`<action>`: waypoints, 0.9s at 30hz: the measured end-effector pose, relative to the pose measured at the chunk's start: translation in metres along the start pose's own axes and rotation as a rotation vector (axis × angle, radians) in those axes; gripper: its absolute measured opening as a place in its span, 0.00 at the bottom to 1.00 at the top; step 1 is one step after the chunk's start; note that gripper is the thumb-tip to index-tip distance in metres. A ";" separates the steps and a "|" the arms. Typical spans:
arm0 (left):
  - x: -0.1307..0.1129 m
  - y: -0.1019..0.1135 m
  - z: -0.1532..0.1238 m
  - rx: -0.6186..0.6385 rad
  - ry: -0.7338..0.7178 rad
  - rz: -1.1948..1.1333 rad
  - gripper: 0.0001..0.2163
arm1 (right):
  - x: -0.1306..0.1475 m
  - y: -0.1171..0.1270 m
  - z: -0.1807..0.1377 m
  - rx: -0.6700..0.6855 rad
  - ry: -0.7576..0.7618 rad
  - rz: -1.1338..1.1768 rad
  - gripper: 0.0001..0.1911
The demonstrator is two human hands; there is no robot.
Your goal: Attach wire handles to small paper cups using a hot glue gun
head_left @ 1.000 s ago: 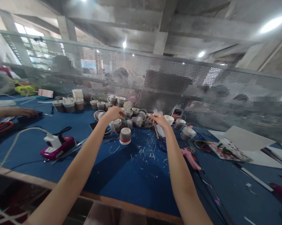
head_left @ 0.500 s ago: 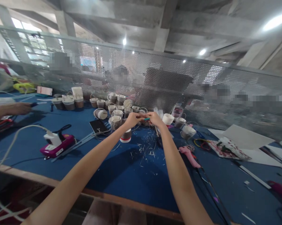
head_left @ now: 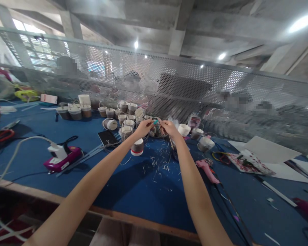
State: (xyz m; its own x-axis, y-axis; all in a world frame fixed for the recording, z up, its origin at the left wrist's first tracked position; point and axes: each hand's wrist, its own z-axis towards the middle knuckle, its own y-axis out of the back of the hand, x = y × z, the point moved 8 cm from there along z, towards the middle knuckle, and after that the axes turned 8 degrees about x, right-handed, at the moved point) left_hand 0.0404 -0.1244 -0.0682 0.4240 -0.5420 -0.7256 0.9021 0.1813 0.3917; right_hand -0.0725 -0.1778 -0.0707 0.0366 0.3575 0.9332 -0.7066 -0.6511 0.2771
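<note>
My left hand [head_left: 144, 128] is closed in a pinch, with a small teal piece [head_left: 155, 122] at its fingertips; the exact kind is too small to tell. Close beside it, my right hand [head_left: 168, 128] has its fingers bent together near the teal piece, and whatever they may grip is hidden. Both hands are raised over the back of the blue table. Just below the left wrist stands a small grey-and-white cup with a red band [head_left: 137, 147]. Several small grey-and-white buckets with wire handles [head_left: 126, 131] crowd behind the left hand. White scraps [head_left: 164, 167] lie scattered beneath the hands.
A pink glue gun [head_left: 207, 171] with its cord lies right of my right arm. To the left are a purple power strip [head_left: 63, 160] with a white plug and a black notebook [head_left: 107, 138]. White sheets [head_left: 269, 150] lie at right. A perforated metal screen [head_left: 184, 89] runs along the back.
My hands have drawn slightly apart, and the teal piece has moved a little left and up with my left hand. At far left, another person's hand has pulled back toward the edge.
</note>
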 end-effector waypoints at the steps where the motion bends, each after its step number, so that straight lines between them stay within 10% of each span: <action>1: 0.000 0.002 0.000 -0.010 -0.001 0.005 0.11 | -0.001 0.001 0.000 -0.006 -0.005 0.005 0.27; 14: 0.012 0.036 -0.003 -0.301 0.043 -0.005 0.07 | -0.027 0.016 0.003 -0.063 -0.131 0.030 0.22; 27: 0.004 0.005 -0.001 -0.201 0.092 -0.135 0.13 | 0.013 -0.008 -0.001 -0.054 0.163 -0.083 0.25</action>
State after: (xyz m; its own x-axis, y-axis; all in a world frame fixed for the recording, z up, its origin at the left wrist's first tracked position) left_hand 0.0471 -0.1245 -0.0698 0.2963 -0.4973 -0.8154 0.9448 0.2774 0.1742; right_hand -0.0672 -0.1676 -0.0614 -0.0151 0.5150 0.8571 -0.7431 -0.5793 0.3350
